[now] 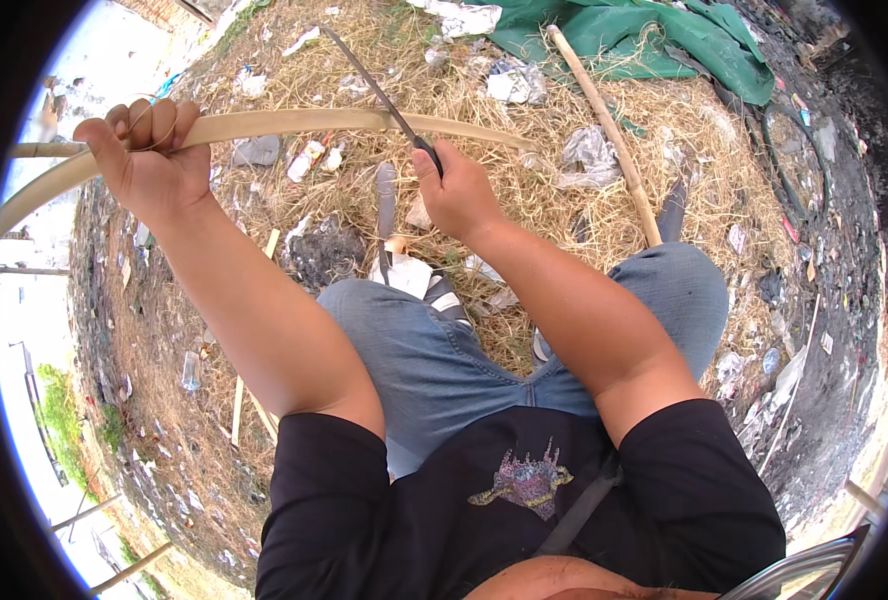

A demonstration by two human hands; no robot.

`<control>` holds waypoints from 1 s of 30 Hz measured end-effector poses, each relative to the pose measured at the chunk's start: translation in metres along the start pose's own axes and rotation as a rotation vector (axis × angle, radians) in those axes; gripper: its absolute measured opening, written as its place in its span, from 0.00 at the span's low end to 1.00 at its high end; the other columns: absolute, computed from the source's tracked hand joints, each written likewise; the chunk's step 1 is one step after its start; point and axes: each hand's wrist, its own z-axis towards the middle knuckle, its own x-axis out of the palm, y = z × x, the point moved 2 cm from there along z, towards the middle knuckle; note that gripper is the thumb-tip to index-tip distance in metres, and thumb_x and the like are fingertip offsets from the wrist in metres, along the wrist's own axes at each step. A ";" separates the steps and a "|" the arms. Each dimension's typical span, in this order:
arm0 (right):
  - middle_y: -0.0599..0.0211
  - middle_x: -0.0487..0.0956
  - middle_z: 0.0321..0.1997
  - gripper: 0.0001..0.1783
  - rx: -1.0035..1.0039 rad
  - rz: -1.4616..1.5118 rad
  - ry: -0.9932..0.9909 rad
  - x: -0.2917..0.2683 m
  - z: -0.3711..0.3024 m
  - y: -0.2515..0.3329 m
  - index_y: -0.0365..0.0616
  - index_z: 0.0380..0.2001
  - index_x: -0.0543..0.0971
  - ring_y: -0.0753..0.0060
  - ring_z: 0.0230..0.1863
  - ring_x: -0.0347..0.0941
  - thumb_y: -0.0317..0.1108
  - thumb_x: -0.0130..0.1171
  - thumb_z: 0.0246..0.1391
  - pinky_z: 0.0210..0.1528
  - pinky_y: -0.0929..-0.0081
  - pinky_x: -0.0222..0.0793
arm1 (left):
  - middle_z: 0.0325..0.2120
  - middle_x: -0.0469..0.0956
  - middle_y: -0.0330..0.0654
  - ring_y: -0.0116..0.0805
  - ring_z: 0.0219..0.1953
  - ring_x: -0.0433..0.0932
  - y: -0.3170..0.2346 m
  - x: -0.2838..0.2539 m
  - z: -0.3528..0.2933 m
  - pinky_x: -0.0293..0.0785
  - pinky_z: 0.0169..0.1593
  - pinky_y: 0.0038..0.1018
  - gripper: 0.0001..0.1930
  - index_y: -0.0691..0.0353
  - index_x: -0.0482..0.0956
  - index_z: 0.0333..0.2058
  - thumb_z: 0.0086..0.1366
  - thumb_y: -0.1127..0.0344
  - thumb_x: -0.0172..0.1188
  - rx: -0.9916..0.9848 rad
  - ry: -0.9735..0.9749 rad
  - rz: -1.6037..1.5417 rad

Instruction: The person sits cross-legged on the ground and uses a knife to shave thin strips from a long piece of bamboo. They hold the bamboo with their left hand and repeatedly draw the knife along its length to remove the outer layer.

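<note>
A long pale bamboo strip (294, 122) arcs across the upper part of the view. My left hand (154, 160) is wrapped round it toward its left end. My right hand (457, 192) grips the dark handle of a long, narrow-bladed knife (374, 88). The blade slants up and to the left, crossing the strip near its right part; whether its edge bites into the bamboo I cannot tell. Below the strip, between my hands and knees, a grey flat blade-like piece (386, 195) rests on the straw, its lower end near my foot.
A bamboo pole (609, 135) lies at the right, running down to my right knee. Green sheeting (624, 40) covers ground at the far right. Dry straw (524, 90) is strewn with crumpled plastic (591, 155) and scraps. Thin strips (238, 405) lie left of my leg.
</note>
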 end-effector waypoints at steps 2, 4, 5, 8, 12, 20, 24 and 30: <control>0.44 0.82 0.32 0.24 0.058 -0.013 0.053 0.001 -0.002 -0.020 0.40 0.39 0.75 0.36 0.38 0.80 0.54 0.48 0.72 0.42 0.46 0.72 | 0.17 0.50 0.26 0.22 0.18 0.46 0.002 -0.004 0.001 0.46 0.25 0.22 0.29 0.52 0.64 0.24 0.58 0.39 0.74 0.013 -0.044 0.048; 0.44 0.82 0.32 0.24 0.050 -0.052 0.094 0.000 0.003 -0.012 0.41 0.39 0.76 0.37 0.37 0.80 0.53 0.48 0.72 0.41 0.47 0.73 | 0.17 0.50 0.26 0.22 0.18 0.46 0.003 -0.020 0.005 0.46 0.25 0.23 0.30 0.52 0.63 0.24 0.58 0.40 0.74 0.022 -0.112 0.048; 0.44 0.82 0.32 0.24 0.046 -0.072 0.115 -0.001 0.004 -0.008 0.41 0.39 0.77 0.37 0.37 0.80 0.53 0.48 0.72 0.41 0.47 0.73 | 0.16 0.49 0.26 0.22 0.18 0.46 0.003 -0.027 0.007 0.46 0.25 0.23 0.30 0.52 0.62 0.24 0.59 0.40 0.74 0.026 -0.146 0.048; 0.50 0.81 0.27 0.24 -0.125 -0.116 0.127 -0.005 -0.008 0.010 0.41 0.40 0.79 0.44 0.30 0.79 0.54 0.51 0.71 0.35 0.52 0.72 | 0.16 0.48 0.26 0.22 0.19 0.45 0.000 -0.029 0.005 0.46 0.25 0.23 0.30 0.52 0.61 0.24 0.60 0.41 0.73 0.018 -0.122 0.013; 0.49 0.82 0.28 0.26 0.061 -0.130 0.128 -0.019 0.002 -0.042 0.41 0.39 0.80 0.45 0.32 0.80 0.56 0.51 0.71 0.37 0.53 0.73 | 0.16 0.48 0.27 0.23 0.19 0.46 0.006 -0.010 -0.003 0.47 0.26 0.23 0.29 0.51 0.61 0.25 0.62 0.42 0.72 0.052 -0.118 0.086; 0.46 0.84 0.35 0.26 -0.068 -0.186 0.182 -0.016 -0.014 0.002 0.42 0.42 0.80 0.40 0.41 0.81 0.56 0.47 0.71 0.46 0.48 0.74 | 0.16 0.47 0.27 0.23 0.19 0.46 0.002 -0.013 -0.007 0.47 0.26 0.23 0.30 0.51 0.61 0.25 0.59 0.38 0.72 0.062 -0.075 0.108; 0.49 0.84 0.35 0.27 0.305 -0.212 0.079 -0.037 0.021 -0.088 0.42 0.42 0.80 0.41 0.41 0.81 0.56 0.46 0.72 0.45 0.49 0.74 | 0.16 0.47 0.26 0.23 0.18 0.46 0.002 0.014 -0.007 0.46 0.26 0.23 0.33 0.51 0.60 0.24 0.54 0.36 0.74 0.037 -0.038 0.096; 0.50 0.84 0.34 0.28 0.137 -0.021 0.070 -0.019 0.001 -0.041 0.42 0.44 0.80 0.42 0.41 0.81 0.58 0.47 0.71 0.45 0.50 0.74 | 0.16 0.48 0.27 0.22 0.18 0.46 0.005 0.018 -0.007 0.47 0.26 0.23 0.33 0.50 0.62 0.25 0.55 0.34 0.74 0.087 -0.036 0.135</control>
